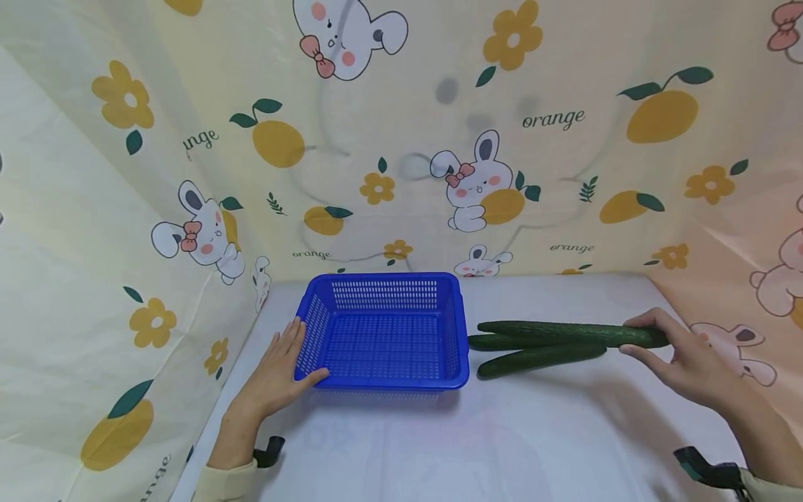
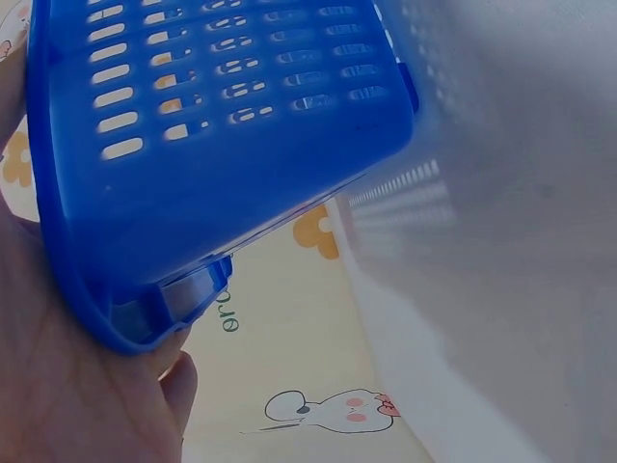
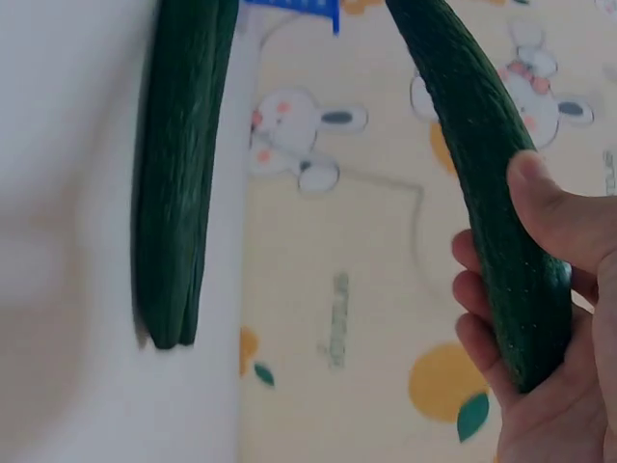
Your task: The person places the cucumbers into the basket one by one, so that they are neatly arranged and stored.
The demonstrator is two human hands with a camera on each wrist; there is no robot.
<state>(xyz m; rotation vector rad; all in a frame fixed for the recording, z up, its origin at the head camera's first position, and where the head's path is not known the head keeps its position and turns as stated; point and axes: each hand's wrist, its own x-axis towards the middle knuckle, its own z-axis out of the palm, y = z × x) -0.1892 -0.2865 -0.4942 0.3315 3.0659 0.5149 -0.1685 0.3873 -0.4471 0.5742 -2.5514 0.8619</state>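
Observation:
A blue plastic basket (image 1: pixel 383 348) with slotted walls stands on the table with nothing in it. My left hand (image 1: pixel 276 369) rests against its left side, fingers straight along the wall and thumb at the near corner of the rim. In the left wrist view, the palm lies by the basket rim (image 2: pixel 53 222). My right hand (image 1: pixel 686 355) grips the right end of a cucumber (image 1: pixel 564 330), fingers and thumb curled round it. The right wrist view shows this cucumber (image 3: pixel 482 145) raised off the table. Two other cucumbers (image 3: pixel 178 193) lie side by side on the table.
The white tabletop (image 1: pixel 439 453) extends in front of the basket and cucumbers. A patterned sheet (image 1: pixel 389 139) with rabbits and oranges hangs behind and along both sides. The cucumbers' left ends lie close to the basket's right wall.

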